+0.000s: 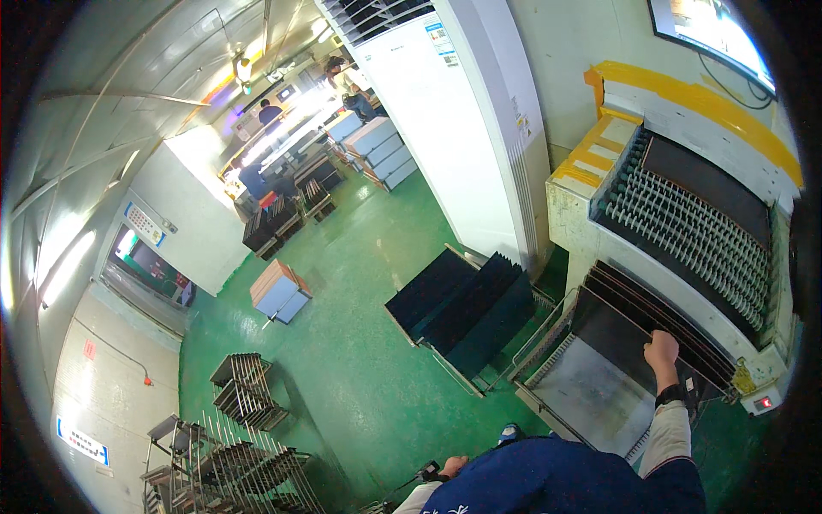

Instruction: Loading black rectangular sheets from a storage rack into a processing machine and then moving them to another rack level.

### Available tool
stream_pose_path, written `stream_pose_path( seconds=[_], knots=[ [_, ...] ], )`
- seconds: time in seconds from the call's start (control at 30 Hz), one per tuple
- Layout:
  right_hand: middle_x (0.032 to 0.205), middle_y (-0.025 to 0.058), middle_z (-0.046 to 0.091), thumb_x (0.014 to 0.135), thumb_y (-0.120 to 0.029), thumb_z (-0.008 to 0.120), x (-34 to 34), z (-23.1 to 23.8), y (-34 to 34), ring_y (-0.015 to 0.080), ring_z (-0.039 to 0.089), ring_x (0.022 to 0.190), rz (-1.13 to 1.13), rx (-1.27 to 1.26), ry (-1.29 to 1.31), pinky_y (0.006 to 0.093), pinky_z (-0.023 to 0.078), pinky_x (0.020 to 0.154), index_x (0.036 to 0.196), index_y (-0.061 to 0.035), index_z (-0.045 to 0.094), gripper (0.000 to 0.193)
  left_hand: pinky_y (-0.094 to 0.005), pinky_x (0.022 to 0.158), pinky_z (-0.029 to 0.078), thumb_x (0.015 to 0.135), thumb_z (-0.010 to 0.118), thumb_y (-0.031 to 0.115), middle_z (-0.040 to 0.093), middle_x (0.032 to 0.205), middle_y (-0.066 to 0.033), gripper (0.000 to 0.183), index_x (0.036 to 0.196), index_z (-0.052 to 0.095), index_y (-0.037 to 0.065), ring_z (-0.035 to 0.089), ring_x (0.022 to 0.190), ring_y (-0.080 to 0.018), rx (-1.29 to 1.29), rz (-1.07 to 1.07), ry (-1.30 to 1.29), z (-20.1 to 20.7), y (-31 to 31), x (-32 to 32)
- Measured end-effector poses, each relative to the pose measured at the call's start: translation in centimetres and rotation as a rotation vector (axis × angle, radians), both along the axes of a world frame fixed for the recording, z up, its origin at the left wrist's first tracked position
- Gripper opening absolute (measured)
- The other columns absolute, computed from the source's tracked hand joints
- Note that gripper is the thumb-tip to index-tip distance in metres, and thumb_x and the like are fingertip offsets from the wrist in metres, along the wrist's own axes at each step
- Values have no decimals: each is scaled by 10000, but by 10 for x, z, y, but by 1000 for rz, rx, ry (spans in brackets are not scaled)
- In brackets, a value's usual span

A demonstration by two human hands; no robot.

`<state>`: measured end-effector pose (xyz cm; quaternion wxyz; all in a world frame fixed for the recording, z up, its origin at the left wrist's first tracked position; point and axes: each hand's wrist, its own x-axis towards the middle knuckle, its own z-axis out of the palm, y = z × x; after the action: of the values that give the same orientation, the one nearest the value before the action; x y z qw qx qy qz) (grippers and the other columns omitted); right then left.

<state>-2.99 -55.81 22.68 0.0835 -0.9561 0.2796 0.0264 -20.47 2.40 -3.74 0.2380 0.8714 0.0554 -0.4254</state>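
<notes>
At the right, a wire rack (524,390) holds several dark flat panels standing on edge. My right hand (661,351) is closed at the upper edge of a dark panel (612,330) in this rack; the fingertips are hard to see. A pale grey board surface (591,394) shows at the rack's near side, below the panel. Low in the middle, my left hand (454,467) is close to my body, partly hidden by my dark blue clothing. Its fingers are too small and covered to read.
A roller conveyor machine (685,231) stands beyond the rack. Left of the rack is another rack of dark panels (471,300), near a tall white cabinet-like unit (454,111). Metal racks (244,471) stand lower left, a box stack (281,293) mid-floor. People work far back.
</notes>
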Motion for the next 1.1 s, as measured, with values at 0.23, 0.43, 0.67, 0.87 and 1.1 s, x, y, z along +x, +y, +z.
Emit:
stream_pose_path(
  seconds=[0.23, 0.43, 0.67, 0.87, 1.1],
  knots=[
    [899, 151, 636, 697, -194, 682, 1, 9, 6, 325, 604, 896, 16, 9, 13, 417, 487, 761, 875, -52, 633, 232, -408, 774, 483, 773, 522, 298, 626, 932, -159, 260, 915, 620, 103, 596, 903, -352, -47, -80, -187, -11, 7, -8],
    [880, 143, 640, 708, -205, 678, 2, 4, 3, 316, 615, 869, 18, -23, 12, 412, 495, 733, 845, -68, 626, 201, -359, 786, 482, 701, 622, 341, 660, 943, -99, 316, 908, 662, 105, 617, 898, -285, 7, 340, -1, -4, -4, -1],
    [867, 142, 637, 706, -202, 680, 4, 3, 5, 320, 614, 859, 29, -13, -23, 415, 495, 735, 840, -67, 624, 198, -340, 780, 481, 684, 643, 321, 666, 929, -86, 279, 861, 669, 106, 624, 889, -261, -9, 20, -139, -48, 19, -13],
    [857, 143, 634, 693, -202, 697, -5, -6, -12, 325, 609, 861, 1, -40, -41, 422, 489, 736, 830, -61, 623, 211, -330, 808, 473, 737, 606, 288, 655, 971, -68, 315, 1002, 651, 123, 610, 939, -231, -84, 316, 91, -22, -5, 10],
    [864, 143, 636, 688, -204, 700, 5, -1, -1, 320, 609, 867, 3, -16, -8, 414, 487, 744, 831, -59, 628, 217, -316, 747, 480, 699, 630, 270, 669, 869, -68, 246, 870, 669, 98, 628, 834, -224, -73, 408, 30, -3, -3, 0]
  ],
)
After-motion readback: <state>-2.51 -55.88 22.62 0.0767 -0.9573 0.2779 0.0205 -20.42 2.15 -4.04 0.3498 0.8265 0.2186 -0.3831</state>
